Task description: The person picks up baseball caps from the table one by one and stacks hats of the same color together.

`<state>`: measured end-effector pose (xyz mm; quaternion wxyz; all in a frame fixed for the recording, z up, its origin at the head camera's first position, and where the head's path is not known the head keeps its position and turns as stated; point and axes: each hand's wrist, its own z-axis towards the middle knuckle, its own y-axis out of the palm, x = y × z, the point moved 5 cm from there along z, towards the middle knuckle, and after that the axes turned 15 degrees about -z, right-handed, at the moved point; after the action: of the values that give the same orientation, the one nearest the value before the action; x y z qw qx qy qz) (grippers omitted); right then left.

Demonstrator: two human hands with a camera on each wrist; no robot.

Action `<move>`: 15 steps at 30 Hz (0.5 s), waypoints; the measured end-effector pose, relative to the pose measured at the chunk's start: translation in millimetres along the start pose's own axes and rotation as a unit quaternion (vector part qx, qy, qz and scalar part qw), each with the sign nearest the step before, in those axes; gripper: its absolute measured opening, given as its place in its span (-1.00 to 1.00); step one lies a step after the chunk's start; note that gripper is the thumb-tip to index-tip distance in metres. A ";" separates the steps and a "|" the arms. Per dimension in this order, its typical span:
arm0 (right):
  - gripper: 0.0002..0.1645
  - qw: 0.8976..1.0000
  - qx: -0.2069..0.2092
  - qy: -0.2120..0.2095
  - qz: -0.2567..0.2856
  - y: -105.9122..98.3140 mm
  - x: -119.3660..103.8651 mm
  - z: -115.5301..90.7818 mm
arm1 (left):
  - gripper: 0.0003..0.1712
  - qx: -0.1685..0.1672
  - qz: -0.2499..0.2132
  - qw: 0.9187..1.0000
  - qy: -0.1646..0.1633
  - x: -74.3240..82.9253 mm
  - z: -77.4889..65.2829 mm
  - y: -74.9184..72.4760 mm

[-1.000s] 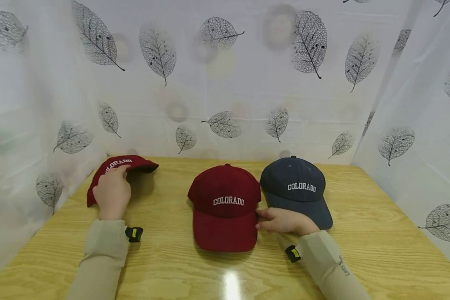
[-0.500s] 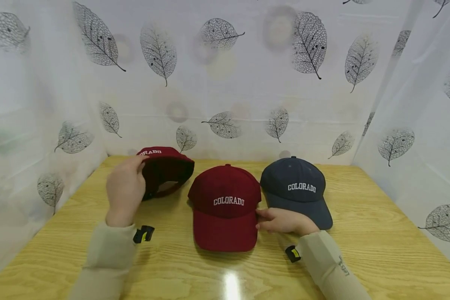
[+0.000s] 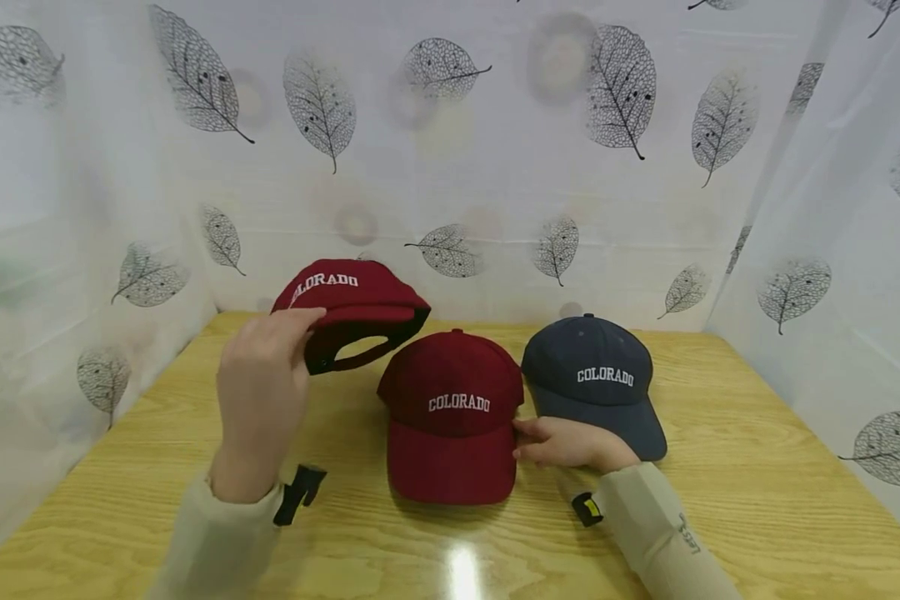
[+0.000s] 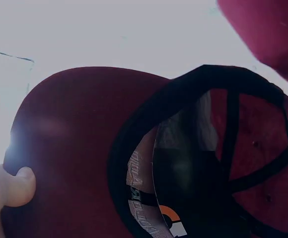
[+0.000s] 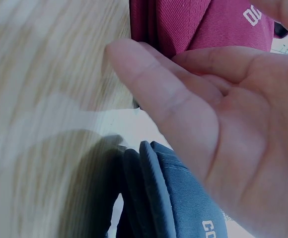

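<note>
My left hand grips the brim of a dark red baseball cap in the air at the left. The cap is tilted, so the left wrist view shows its underside, with the thumb on the brim's edge. A second red baseball cap rests on the table, its brim toward me and COLORADO across its front. My right hand lies low beside it, fingers extended and touching the right side of its brim. In the right wrist view that hand covers part of the red cap.
A navy COLORADO cap sits just right of the middle red cap, behind my right hand; layered brim edges show on it in the right wrist view. A leaf-printed white curtain surrounds the wooden table at the back and sides.
My left hand has lifted its red cap off the table's left side and carried it rightward, tipping its underside into view. The right hand and the other caps have stayed in place.
</note>
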<state>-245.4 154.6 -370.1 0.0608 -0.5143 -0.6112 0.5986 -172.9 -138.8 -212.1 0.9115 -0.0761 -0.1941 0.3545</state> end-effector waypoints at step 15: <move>-0.29 1.000 0.000 -0.008 -0.001 0.8 -0.4 1.0 | -0.73 0.071 -0.059 0.991 0.102 57.8 -5.6 -15.3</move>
<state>-245.5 153.4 -370.8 0.0569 -0.5085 -0.6122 0.6028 -122.2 -111.0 -195.6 0.9490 -0.0354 -0.0789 0.3033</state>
